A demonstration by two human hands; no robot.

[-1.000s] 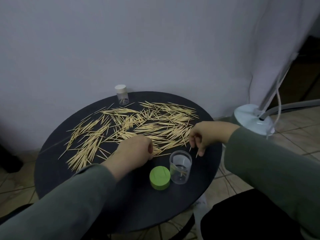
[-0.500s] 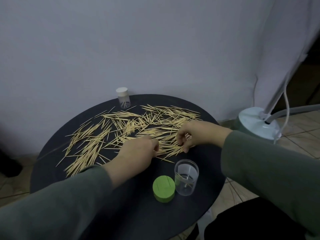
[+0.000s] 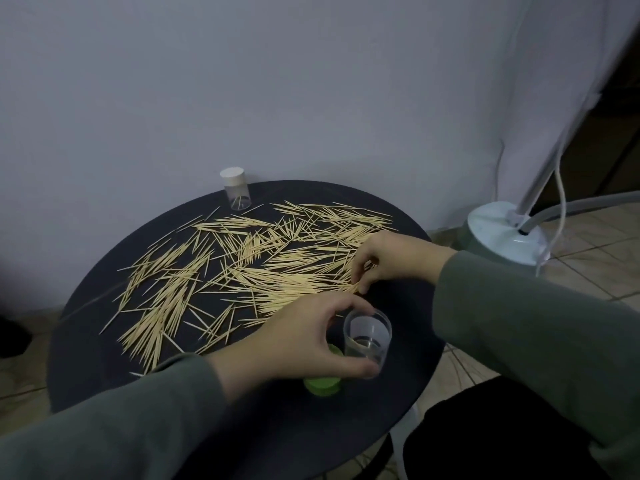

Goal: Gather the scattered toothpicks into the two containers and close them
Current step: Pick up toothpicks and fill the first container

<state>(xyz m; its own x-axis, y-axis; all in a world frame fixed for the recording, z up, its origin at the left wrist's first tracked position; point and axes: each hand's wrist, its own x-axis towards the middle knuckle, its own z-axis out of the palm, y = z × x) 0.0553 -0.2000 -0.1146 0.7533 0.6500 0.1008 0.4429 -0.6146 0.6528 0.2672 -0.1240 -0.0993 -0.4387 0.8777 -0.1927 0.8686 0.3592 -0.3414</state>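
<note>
The left hand [image 3: 308, 341] is curling around the open clear container [image 3: 367, 341] at the near right of the round black table [image 3: 104, 358], thumb on its near base and fingers arching over the far side of its rim, so it is holding the cup rather than lying flat. Whether it is also pinching toothpicks is not something I can tell. The green lid [image 3: 323, 384] is sitting just beside the cup on the left, mostly hidden under that hand. The right hand [image 3: 391, 259] is reaching into the near right edge of the scattered toothpicks [image 3: 263, 268], fingertips bunching narrowly on a few of them at the table surface.

The toothpicks are lying almost entirely loose, spreading from the far right across to the near left of the table. The open cup is showing only one or two inside. A second container with a white cap [image 3: 236, 192] is standing capped at the far edge with a few sticks in it.

Judging from this, the gathering is barely begun, and several risks are showing. The cup is light and nearly empty, so a careless nudge from the left hand could be tipping it and spilling what little it holds. Thin sticks pinched in a loose bundle could be slipping out on the way to the cup, or bridging across the rim instead of dropping in. Sweeping near the table's edge could be pushing some onto the tiled floor [image 3: 588, 271].
</note>
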